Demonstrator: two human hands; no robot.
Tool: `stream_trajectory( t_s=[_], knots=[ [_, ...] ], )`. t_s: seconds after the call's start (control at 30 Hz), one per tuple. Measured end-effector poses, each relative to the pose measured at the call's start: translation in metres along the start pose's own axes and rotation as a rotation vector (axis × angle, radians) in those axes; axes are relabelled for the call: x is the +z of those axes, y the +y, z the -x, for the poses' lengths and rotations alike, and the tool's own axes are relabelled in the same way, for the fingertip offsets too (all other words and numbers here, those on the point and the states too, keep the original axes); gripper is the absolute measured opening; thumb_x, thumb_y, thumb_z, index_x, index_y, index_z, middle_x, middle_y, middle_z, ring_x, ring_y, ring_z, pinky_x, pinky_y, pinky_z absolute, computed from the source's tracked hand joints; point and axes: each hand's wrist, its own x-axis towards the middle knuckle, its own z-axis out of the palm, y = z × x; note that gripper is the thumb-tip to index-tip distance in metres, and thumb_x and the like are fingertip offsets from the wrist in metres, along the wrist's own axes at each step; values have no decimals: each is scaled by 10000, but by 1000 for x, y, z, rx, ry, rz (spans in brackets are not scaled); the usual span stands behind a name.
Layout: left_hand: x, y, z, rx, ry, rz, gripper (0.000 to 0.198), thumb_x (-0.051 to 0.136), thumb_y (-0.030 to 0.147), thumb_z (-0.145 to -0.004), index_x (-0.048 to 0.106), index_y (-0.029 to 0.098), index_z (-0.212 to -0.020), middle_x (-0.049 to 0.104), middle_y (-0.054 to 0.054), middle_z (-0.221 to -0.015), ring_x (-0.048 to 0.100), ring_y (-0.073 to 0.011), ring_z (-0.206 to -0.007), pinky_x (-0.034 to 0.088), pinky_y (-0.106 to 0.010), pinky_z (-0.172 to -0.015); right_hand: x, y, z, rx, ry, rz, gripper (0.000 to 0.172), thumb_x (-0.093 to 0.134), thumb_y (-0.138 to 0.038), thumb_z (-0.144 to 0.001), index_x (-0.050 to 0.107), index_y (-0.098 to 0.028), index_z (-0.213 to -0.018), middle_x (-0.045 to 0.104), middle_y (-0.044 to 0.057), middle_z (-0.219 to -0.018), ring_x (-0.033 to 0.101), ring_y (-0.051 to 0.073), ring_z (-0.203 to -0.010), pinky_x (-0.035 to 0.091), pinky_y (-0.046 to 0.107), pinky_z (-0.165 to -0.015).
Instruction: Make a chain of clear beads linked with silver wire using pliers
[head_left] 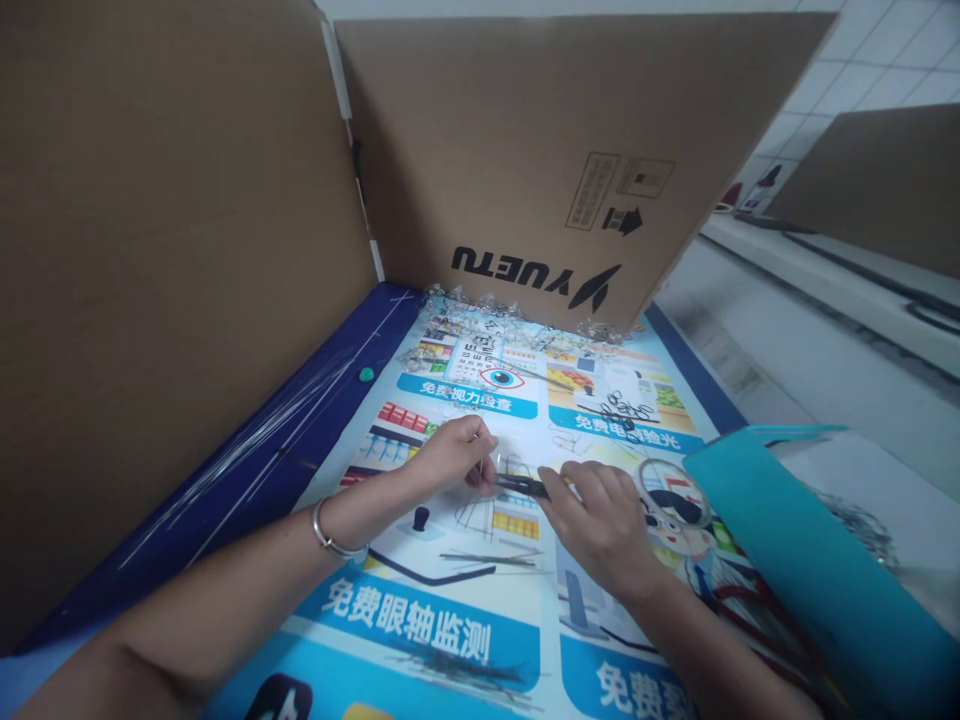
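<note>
My left hand (pixel 454 452), with a silver bangle (pixel 330 530) on its wrist, is closed in a pinch on a thin metal wire piece near the middle of the printed poster (pixel 450 620). My right hand (pixel 600 515) is wrapped round a small dark tool with a yellow part (pixel 525 486); the tool's tip meets the pinched wire between the two hands. Thin wire pieces (pixel 487 558) lie on the poster just below the hands.
Brown cardboard walls stand at the left (pixel 165 250) and the back (pixel 555 150). Clear plastic scraps (pixel 480 305) lie along the back wall. A pile of dark wire shapes (pixel 626 408) sits behind the hands. A teal folder (pixel 795 560) lies at the right. A green pin (pixel 366 374) sits at the left.
</note>
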Motion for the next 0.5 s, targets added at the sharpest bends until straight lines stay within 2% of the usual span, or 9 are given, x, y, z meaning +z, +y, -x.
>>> stream_trajectory(
  t_s=[0.2, 0.5],
  knots=[
    [7, -2, 2, -39, 27, 20, 191, 508, 341, -776, 442, 174, -712, 606, 19, -561, 590, -129, -380, 405, -186, -366, 0, -1, 1, -128, 12, 67, 208, 572, -144, -781, 596, -187, -983, 599, 66, -890, 491, 191, -844, 318, 344, -748],
    [9, -7, 2, -86, -12, 68, 182, 499, 333, -782, 429, 176, -722, 601, 28, -546, 591, -132, -384, 397, -183, -366, 1, -4, 0, -158, 20, 62, 203, 570, -125, -784, 601, -172, -979, 610, 67, -875, 509, 197, -838, 342, 346, -730]
  ],
)
